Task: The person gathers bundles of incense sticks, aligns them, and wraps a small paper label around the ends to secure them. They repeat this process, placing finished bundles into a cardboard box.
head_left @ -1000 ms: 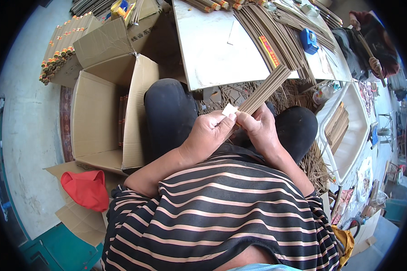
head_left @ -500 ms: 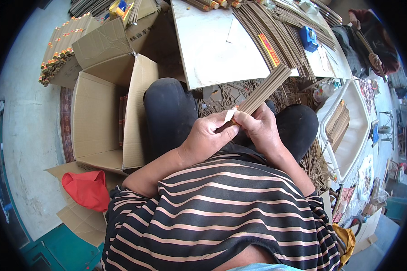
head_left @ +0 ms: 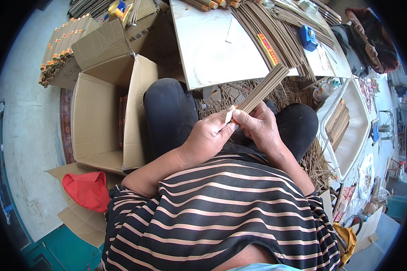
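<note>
A bundle of brown incense sticks (head_left: 263, 88) slants up to the right above my lap. My left hand (head_left: 209, 136) is closed round its lower end, thumb pressed near the tip of a paper label (head_left: 229, 116). This label shows a pale flap, with red and yellow at its edge, round the lower part of the bundle. My right hand (head_left: 260, 126) grips the same bundle from the right, its thumb lying on the label beside the left fingers. The bundle's bottom end is hidden by my hands.
An open cardboard box (head_left: 97, 119) stands at my left, with a red cloth (head_left: 87, 189) beside it. Ahead, a white table (head_left: 212, 49) bears loose sticks and a blue tape dispenser (head_left: 308, 38). A white tub (head_left: 357, 131) holds sticks at right. Another person (head_left: 371, 40) works beyond.
The bundle has shifted slightly left and down at its upper end. My fingers have moved a little at the label, whose pale flap is now tilted more upright.
</note>
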Tool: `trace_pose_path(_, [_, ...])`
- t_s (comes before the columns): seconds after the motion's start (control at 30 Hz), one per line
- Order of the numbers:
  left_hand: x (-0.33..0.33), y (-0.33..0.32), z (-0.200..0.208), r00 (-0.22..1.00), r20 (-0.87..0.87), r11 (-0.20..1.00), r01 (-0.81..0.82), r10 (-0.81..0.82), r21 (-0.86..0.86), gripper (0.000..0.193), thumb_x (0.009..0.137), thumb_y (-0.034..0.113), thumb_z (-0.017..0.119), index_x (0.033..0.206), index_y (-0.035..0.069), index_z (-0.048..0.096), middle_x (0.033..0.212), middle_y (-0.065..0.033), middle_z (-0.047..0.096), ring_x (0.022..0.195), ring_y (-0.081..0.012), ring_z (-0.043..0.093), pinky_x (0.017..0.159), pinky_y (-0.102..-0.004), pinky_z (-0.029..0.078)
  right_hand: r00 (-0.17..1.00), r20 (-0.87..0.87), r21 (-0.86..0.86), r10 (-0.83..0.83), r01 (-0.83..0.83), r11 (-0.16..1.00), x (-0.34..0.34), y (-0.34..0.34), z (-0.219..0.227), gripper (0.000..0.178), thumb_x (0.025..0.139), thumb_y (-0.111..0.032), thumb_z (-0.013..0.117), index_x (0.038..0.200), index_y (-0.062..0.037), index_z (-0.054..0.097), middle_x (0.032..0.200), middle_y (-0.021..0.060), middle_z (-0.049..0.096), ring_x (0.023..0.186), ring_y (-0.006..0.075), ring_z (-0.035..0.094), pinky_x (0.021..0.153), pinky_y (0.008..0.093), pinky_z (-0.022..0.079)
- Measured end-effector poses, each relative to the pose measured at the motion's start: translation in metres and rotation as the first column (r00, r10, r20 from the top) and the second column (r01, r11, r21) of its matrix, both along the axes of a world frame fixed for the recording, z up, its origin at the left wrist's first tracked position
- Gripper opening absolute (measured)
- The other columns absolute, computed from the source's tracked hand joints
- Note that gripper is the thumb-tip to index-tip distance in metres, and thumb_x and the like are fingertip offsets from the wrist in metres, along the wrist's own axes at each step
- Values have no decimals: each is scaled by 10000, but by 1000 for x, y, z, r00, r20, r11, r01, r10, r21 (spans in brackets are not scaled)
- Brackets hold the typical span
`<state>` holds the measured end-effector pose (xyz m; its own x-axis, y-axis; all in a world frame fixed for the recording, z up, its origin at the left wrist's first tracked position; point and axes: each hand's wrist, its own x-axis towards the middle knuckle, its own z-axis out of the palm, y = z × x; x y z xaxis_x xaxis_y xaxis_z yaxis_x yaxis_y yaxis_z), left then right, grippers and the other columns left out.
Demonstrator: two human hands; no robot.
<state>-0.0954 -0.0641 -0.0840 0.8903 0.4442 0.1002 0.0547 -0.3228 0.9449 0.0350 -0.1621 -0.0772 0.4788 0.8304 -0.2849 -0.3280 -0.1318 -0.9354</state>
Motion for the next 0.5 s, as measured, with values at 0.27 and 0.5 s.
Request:
trace_pose_path(0.27, [0,2,-9,998,31,943,47,-60,329,422,843,71,594,1232,-31,466,1074,-223,583,937,-296,623,783,-308,511,999,55,-69,2,2,998,2,1,5,371,835,-288,659,941,26,492,663,47,557,464,41,437,386,173,335])
trace_pose_path(0.5, [2,5,-19,991,-7,831,114,-131,545,474,800,34,606,1215,-108,427,1167,-301,495,957,-383,591,794,-361,519,998,70,-83,-3,9,996,4,2,0,379,836,-342,648,896,-7,480,621,10,486,447,37,405,376,170,318])
